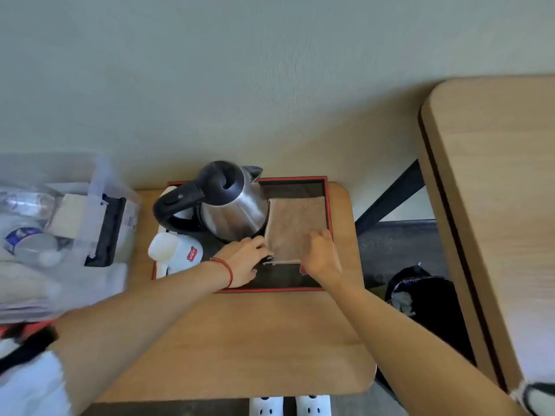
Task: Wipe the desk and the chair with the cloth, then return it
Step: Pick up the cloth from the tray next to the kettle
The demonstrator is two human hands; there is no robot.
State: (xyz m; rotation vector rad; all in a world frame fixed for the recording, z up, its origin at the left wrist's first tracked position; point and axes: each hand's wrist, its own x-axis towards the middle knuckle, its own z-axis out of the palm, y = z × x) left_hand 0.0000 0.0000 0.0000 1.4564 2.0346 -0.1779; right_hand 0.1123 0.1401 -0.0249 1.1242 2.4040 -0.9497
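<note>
Your left hand [244, 259] lies at the near left corner of the folded brown cloth [295, 228], fingers curled together onto its edge; whether they actually pinch the fabric you cannot tell from here. Your right hand [319, 255] rests on the cloth's near right corner, fingers bent down over the fabric, thumb side toward the tray rim. The cloth sits flat in the right half of the red-edged black tray [300, 289], which fills the far part of the small wooden bench [240, 340]. Just left of the cloth, touching or nearly so, stands the steel kettle [231, 205], and a white cup [177, 250] lies in the tray's near left corner. A red string circles your left wrist.
</note>
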